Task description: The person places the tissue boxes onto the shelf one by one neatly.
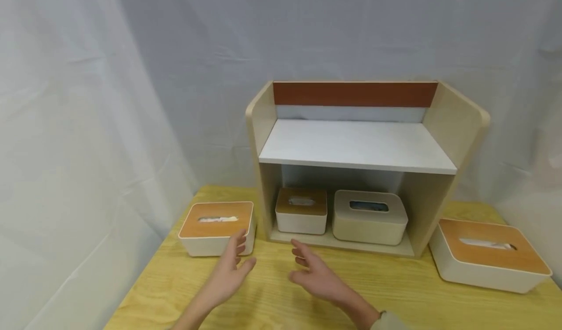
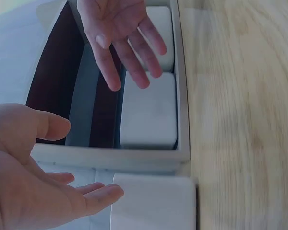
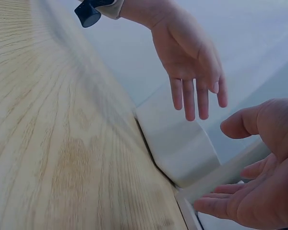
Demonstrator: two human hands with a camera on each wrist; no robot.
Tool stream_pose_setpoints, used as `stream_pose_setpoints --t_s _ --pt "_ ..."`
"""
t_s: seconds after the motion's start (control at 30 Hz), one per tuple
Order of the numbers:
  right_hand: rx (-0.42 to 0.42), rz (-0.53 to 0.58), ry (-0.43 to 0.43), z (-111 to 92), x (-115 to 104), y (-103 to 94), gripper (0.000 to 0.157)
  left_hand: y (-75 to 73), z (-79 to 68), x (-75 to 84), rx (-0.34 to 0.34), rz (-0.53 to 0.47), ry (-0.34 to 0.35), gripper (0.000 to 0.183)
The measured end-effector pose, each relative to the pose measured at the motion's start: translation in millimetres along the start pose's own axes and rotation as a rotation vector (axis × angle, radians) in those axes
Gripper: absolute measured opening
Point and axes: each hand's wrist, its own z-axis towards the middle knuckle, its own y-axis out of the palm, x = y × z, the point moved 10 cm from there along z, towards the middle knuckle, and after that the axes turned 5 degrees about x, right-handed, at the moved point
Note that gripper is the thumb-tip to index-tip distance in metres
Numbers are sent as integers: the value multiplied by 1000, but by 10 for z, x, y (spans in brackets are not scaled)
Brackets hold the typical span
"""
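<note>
Both hands hover over the table in front of a small shelf unit, palms facing each other. My left hand (image 1: pixel 227 273) has its fingers extended beside a white tissue box (image 1: pixel 217 223) with an orange wood-look lid, left of the shelf. Fingers also straight, my right hand (image 1: pixel 319 277) holds nothing and is nearest the smaller tissue box (image 1: pixel 302 223) with a brown lid in the lower compartment. To that box's right, in the same compartment, sits an all-beige tissue box (image 1: pixel 370 227). In the left wrist view both palms (image 2: pixel 122 21) show bare.
The shelf unit (image 1: pixel 456 113) has beige sides and a white upper board (image 1: pixel 357 142). Outside its right side rests another wood-lidded tissue box (image 1: pixel 491 254). Everything stands on a light wooden table (image 1: pixel 153 291), with pale cloth (image 1: pixel 351 32) hanging behind and at the left.
</note>
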Motion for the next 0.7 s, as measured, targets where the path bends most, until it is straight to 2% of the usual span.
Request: stream_pose_setpoints --t_s 0.33,0.57,0.7 --pt "-28 4 10 228 77 274 77 -579 -31 -160 170 144 37 70" --pt "-23 -41 29 382 106 437 77 -998 9 -397 257 188 5 71" --pt "-24 -62 23 485 120 525 76 -1213 40 -472 313 285 11 68"
